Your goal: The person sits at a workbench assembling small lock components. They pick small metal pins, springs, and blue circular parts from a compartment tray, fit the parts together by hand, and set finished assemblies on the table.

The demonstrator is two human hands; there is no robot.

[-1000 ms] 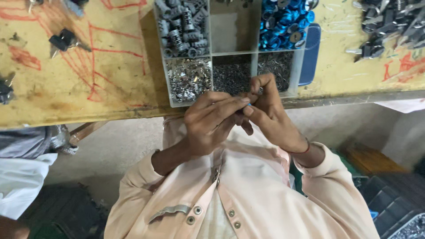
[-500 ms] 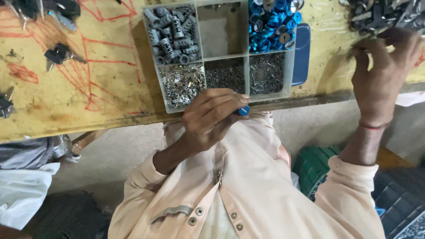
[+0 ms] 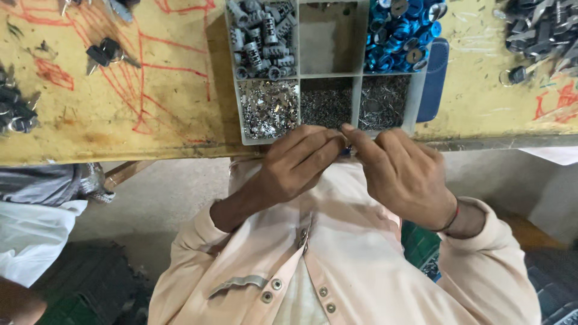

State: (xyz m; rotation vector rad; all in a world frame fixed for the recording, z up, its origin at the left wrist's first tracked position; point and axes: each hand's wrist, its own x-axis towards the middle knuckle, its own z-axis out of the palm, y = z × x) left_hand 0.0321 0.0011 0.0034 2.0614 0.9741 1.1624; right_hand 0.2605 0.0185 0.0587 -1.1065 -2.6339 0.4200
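My left hand (image 3: 298,162) and my right hand (image 3: 403,174) meet at the near edge of the yellow table (image 3: 150,114), just below a clear compartment tray (image 3: 232,90). Their fingertips pinch together around a small blue part (image 3: 348,151), which is mostly hidden by the fingers. The tray holds grey cylinders (image 3: 262,39), blue round caps (image 3: 400,30), shiny silver bits (image 3: 268,108) and two compartments of fine dark pins (image 3: 325,102).
A pile of dark metal parts (image 3: 539,30) lies at the table's far right. Black-headed keys (image 3: 105,51) and more metal parts (image 3: 15,111) lie at the left. A blue flat item (image 3: 432,78) sticks out beside the tray. Another person's clothing (image 3: 36,198) shows at the left edge.
My right hand, which had reached out to the metal pile at the right, has come back to meet my left hand at the table edge. The left hand stayed put.
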